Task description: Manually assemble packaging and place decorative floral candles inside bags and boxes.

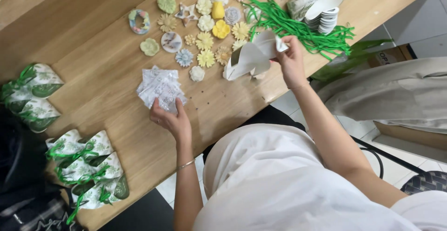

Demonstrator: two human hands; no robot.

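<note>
Pinching folded paper box (251,56), right fingers (282,49)

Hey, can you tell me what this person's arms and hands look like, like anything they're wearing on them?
Both forearms are bare, no sleeves reaching them. The left hand has a thin metal bangle on its wrist. The right hand shows no jewellery or glove. A loose white top covers the body.

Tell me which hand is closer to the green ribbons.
Right. The right hand holds a folded white paper box just beside the green ribbons; the left hand rests far off on clear plastic bags.
</note>
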